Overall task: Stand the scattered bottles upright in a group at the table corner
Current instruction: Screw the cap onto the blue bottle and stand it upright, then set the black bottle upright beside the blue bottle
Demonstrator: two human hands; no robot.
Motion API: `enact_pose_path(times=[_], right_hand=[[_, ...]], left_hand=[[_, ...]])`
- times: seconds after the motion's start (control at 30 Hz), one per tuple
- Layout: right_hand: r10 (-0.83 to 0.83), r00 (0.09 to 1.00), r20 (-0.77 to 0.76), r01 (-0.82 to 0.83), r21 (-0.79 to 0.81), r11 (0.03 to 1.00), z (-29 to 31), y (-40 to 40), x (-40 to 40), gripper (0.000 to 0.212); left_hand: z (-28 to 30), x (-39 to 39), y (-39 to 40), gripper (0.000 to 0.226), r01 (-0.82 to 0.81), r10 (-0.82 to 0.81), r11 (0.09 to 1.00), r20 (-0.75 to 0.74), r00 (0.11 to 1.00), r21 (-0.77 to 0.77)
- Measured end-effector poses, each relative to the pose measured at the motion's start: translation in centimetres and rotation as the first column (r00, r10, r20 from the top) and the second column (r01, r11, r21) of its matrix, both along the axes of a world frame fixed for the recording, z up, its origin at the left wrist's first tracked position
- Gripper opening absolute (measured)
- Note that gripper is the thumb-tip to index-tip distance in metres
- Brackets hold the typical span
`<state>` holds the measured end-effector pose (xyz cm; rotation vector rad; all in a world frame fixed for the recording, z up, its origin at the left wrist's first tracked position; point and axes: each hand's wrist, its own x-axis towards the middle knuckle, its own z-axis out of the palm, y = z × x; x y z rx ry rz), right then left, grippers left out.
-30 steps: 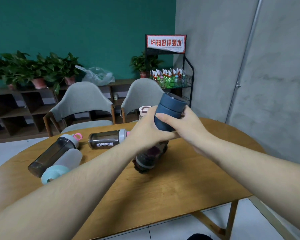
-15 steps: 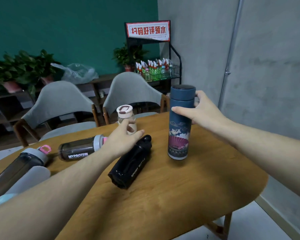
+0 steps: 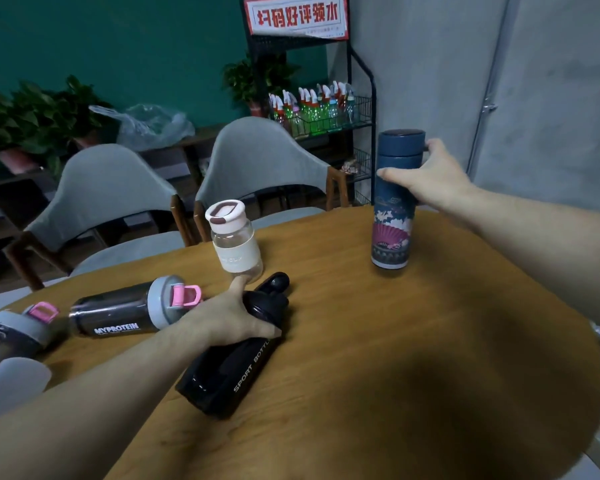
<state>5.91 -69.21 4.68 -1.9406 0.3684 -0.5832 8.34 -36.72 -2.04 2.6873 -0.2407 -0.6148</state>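
Note:
A tall blue flask (image 3: 394, 216) with a pink fan print stands upright near the table's far right corner, and my right hand (image 3: 426, 176) grips its upper part. My left hand (image 3: 231, 315) is closed around the neck end of a black sport bottle (image 3: 229, 368) lying on its side in the middle. Just behind it a small clear glass bottle (image 3: 234, 239) with a cream lid stands upright. A dark MYPROTEIN shaker (image 3: 125, 311) with a pink flap lies on its side at the left. Another grey-lidded shaker (image 3: 11, 332) and a frosted bottle (image 3: 11, 382) lie at the far left edge.
The round wooden table (image 3: 413, 358) ends close to a grey concrete wall on the right. Two grey chairs (image 3: 257, 168) stand behind it. A black wire rack (image 3: 326, 109) with small bottles stands beyond, and plants line a shelf at the back left.
My right hand carried the blue flask to the right and set it upright near the corner. My left hand let go of the flask, dropped down and closed on the lying black sport bottle.

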Motion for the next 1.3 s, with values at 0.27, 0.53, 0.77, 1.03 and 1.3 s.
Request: enact_pose_path(times=[0.27,0.53,0.77,1.03,1.3], right_hand=[[-0.016,1.0,-0.005,0.016,-0.003,1.0,-1.9,-4.8,4.8,0.079],[-0.032,0.999,-0.021,0.032,0.004,0.999,-3.5,-8.7,7.4,0.08],[-0.003,1.0,-0.025,0.003,0.01,1.0,-3.8,-10.5,7.8,0.079],[0.055,0.998,-0.03,-0.056,-0.02,0.998,-4.2,-11.1,8.0,0.08],[0.092,0.995,-0.039,-0.094,-0.032,0.995,-4.6,-12.1,8.0,0.088]], left_hand=[[1.1,2.4,-3.4,0.089,-0.022,0.053,0.962,0.105,0.993,-0.272],[2.8,5.2,-10.6,0.107,0.132,-0.029,0.892,0.238,0.971,-0.432],[2.8,6.6,-16.8,0.099,0.196,0.016,0.757,0.318,0.948,-0.623],[1.1,9.3,-22.7,0.098,0.192,0.112,0.668,0.352,0.929,-0.719],[-0.8,10.1,-25.6,0.105,0.161,0.144,0.623,0.314,0.938,-0.766]])
